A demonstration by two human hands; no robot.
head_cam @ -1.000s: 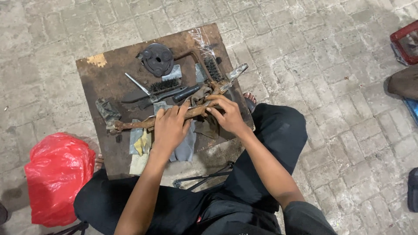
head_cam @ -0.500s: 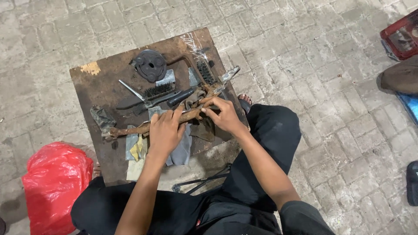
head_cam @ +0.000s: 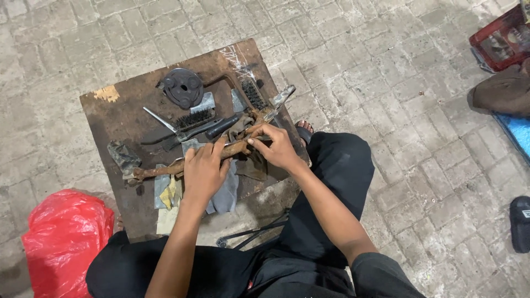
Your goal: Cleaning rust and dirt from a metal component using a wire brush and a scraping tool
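Note:
A long rusty metal rod (head_cam: 156, 171) lies across a dark wooden board (head_cam: 105, 118) set on the paving. My left hand (head_cam: 203, 172) is wrapped around the rod's middle. My right hand (head_cam: 277, 147) grips the rod's right end, fingers pinched near a rusty fitting (head_cam: 257, 117). A grey rag (head_cam: 226, 194) lies under the rod below my left hand. I sit cross-legged in black trousers (head_cam: 338, 165) at the board's near edge.
On the board lie a black round disc (head_cam: 183, 86), a wire brush (head_cam: 194, 118), a screwdriver (head_cam: 159, 119), a black-handled tool (head_cam: 222, 126) and sandpaper scraps (head_cam: 167, 190). A red plastic bag (head_cam: 63, 237) sits at left, a red crate (head_cam: 499, 38) at top right.
The view has shifted slightly. Both hands keep their hold on the rod, with my right fingers working at its right end.

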